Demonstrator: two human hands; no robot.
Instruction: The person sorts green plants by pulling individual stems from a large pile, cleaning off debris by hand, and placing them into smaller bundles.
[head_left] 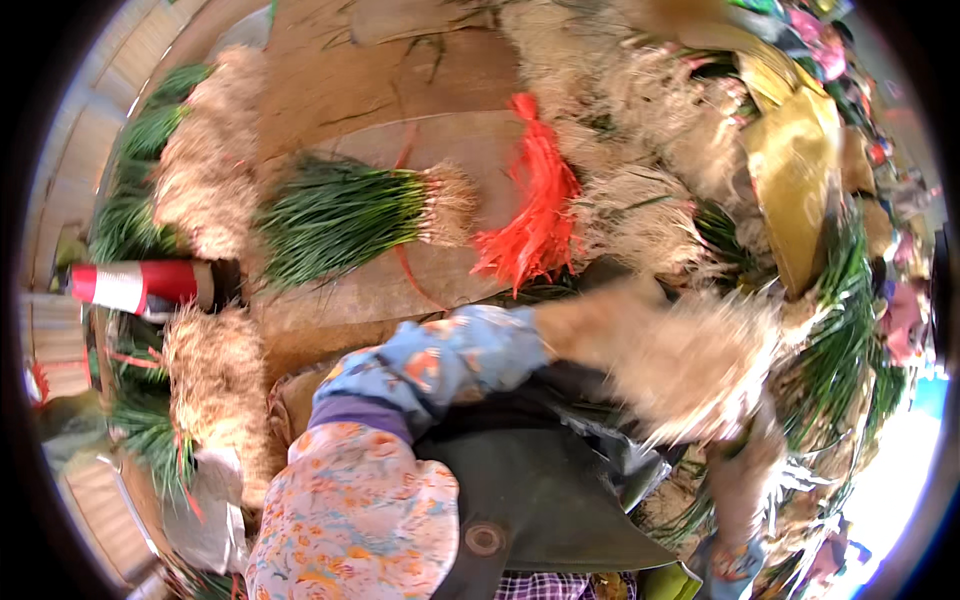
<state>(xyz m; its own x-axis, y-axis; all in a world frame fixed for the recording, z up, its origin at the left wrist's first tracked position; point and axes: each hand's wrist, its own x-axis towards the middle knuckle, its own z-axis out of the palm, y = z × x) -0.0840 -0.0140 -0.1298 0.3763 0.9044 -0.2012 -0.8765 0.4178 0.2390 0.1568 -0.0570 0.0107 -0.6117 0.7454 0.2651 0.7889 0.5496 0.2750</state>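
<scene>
A bundle of green onion seedlings (350, 210) lies on a pale sheet (440, 275), its fibrous roots to the right and a red tie strip under it. To its right is a bunch of red plastic strips (533, 195). My left hand (600, 320) reaches right across my front, smeared by motion, against another bundle of onion seedlings (695, 365). That bundle's pale roots are blurred too. Below them my right hand (745, 470) is closed around the bundle, partly blurred. The left hand's fingers cannot be made out.
Rooted bundles (210, 160) are stacked in a row along the left, with a red and white cylinder (135, 288) among them. A large root pile (640, 110) fills the upper right, beside a yellow sheet (795, 170). Other people (905, 310) appear at the far right. A dark apron (540, 500) covers my lap.
</scene>
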